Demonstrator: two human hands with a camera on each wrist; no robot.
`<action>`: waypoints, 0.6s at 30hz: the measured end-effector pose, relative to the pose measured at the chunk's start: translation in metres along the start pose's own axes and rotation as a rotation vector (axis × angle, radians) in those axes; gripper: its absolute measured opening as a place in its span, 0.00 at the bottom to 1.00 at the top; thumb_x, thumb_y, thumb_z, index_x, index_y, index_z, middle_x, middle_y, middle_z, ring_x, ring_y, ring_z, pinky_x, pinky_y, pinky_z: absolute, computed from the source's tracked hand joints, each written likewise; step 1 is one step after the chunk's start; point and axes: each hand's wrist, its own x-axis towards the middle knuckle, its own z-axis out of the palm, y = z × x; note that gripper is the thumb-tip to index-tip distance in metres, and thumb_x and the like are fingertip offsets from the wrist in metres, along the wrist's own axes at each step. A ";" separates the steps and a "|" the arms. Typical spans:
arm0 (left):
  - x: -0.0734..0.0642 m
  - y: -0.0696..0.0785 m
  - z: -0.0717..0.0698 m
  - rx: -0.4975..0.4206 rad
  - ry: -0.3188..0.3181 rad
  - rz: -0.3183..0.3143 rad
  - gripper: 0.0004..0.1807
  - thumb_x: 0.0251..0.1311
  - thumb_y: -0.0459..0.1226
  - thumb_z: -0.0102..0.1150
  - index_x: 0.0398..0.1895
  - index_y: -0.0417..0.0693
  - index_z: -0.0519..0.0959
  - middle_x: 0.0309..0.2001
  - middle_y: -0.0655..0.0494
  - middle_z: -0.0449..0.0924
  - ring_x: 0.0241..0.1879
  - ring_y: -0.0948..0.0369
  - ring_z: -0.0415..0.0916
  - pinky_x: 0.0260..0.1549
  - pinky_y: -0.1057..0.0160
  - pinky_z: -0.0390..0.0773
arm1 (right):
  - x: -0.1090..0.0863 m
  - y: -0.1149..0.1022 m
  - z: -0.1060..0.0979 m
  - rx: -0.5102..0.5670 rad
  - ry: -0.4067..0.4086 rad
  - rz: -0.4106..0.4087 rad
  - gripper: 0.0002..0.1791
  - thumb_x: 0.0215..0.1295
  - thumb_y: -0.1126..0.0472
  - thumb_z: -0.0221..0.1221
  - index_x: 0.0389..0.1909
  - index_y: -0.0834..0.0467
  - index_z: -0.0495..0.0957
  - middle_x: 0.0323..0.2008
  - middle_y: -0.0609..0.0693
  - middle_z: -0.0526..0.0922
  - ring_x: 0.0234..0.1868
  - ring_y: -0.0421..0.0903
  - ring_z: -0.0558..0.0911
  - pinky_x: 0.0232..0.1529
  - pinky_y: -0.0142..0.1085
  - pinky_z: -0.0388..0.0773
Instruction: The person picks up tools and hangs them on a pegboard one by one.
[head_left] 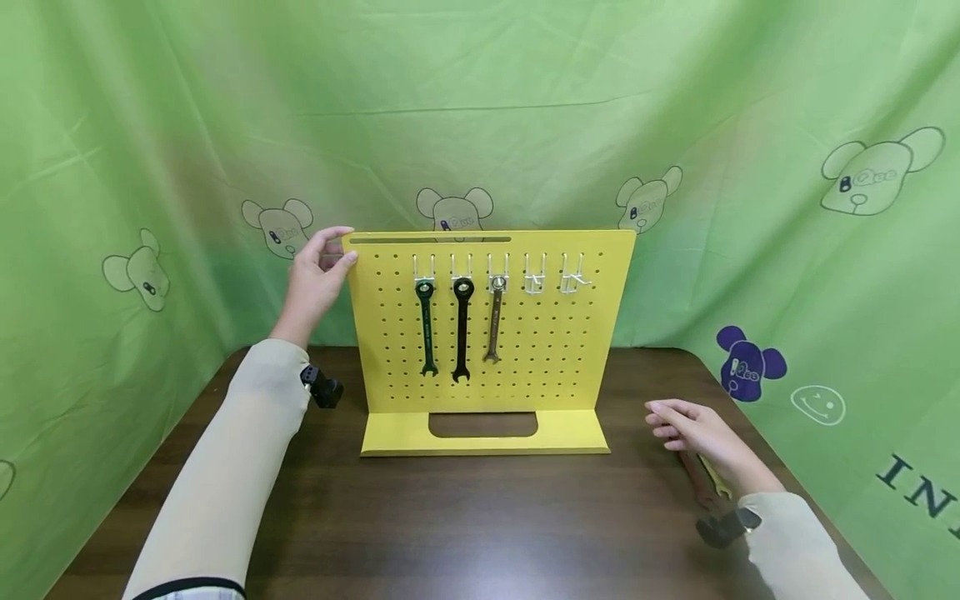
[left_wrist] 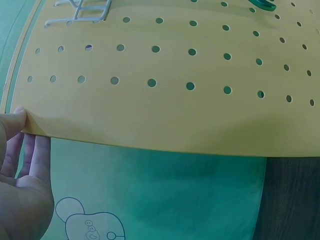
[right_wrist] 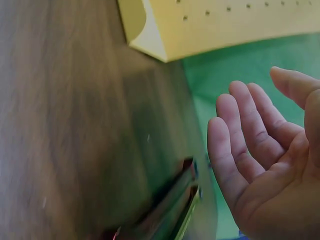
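With the thumb in front and the fingers behind, my left hand [head_left: 313,275] grips the upper left edge of a yellow pegboard [head_left: 540,367]. A green wrench [head_left: 427,329], a black wrench [head_left: 462,333] and a brown wrench [head_left: 494,325] hang on its hooks. My right hand [head_left: 705,437] is above the table, right of the board, its fingers loosely bent around nothing. Below it lie a reddish-brown wrench [head_left: 697,482] and a yellow wrench [head_left: 715,477], partly covered by the hand and wrist. They look blurred in the right wrist view.
Two more white hooks [head_left: 534,283] sit right of the hanging wrenches. The pegboard's base [head_left: 397,429] stands on a dark wooden table [head_left: 480,525]. A green printed curtain [head_left: 525,108] surrounds the back and sides.
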 end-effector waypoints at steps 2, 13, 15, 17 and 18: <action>0.000 -0.001 0.000 -0.001 0.003 0.004 0.21 0.71 0.35 0.58 0.65 0.52 0.74 0.51 0.45 0.78 0.46 0.55 0.76 0.47 0.60 0.78 | -0.002 0.007 -0.004 0.000 0.008 0.008 0.32 0.78 0.50 0.52 0.64 0.76 0.67 0.50 0.60 0.82 0.45 0.44 0.83 0.42 0.39 0.83; 0.000 0.000 0.001 -0.013 0.002 -0.009 0.21 0.71 0.35 0.58 0.65 0.52 0.74 0.51 0.45 0.78 0.46 0.57 0.76 0.48 0.60 0.78 | -0.009 0.033 -0.029 -0.103 0.047 0.033 0.33 0.78 0.52 0.52 0.63 0.80 0.64 0.47 0.65 0.83 0.39 0.42 0.84 0.40 0.38 0.84; 0.000 0.000 0.001 -0.014 0.001 -0.009 0.21 0.71 0.35 0.58 0.65 0.52 0.74 0.51 0.45 0.78 0.46 0.57 0.76 0.48 0.60 0.78 | -0.010 0.036 -0.031 -0.121 0.056 0.041 0.33 0.77 0.52 0.53 0.63 0.81 0.64 0.47 0.65 0.83 0.38 0.42 0.84 0.39 0.38 0.84; 0.000 0.000 0.001 -0.016 0.000 -0.009 0.21 0.71 0.35 0.58 0.65 0.52 0.74 0.52 0.45 0.78 0.46 0.57 0.76 0.48 0.60 0.78 | -0.010 0.039 -0.032 -0.135 0.055 0.048 0.33 0.77 0.53 0.53 0.62 0.81 0.64 0.47 0.66 0.83 0.38 0.41 0.83 0.39 0.38 0.84; 0.001 0.000 0.001 -0.018 0.000 -0.009 0.21 0.71 0.35 0.59 0.65 0.52 0.74 0.52 0.45 0.78 0.46 0.58 0.76 0.48 0.60 0.78 | -0.010 0.040 -0.032 -0.138 0.055 0.051 0.33 0.77 0.53 0.54 0.62 0.81 0.65 0.47 0.66 0.83 0.38 0.42 0.83 0.39 0.38 0.84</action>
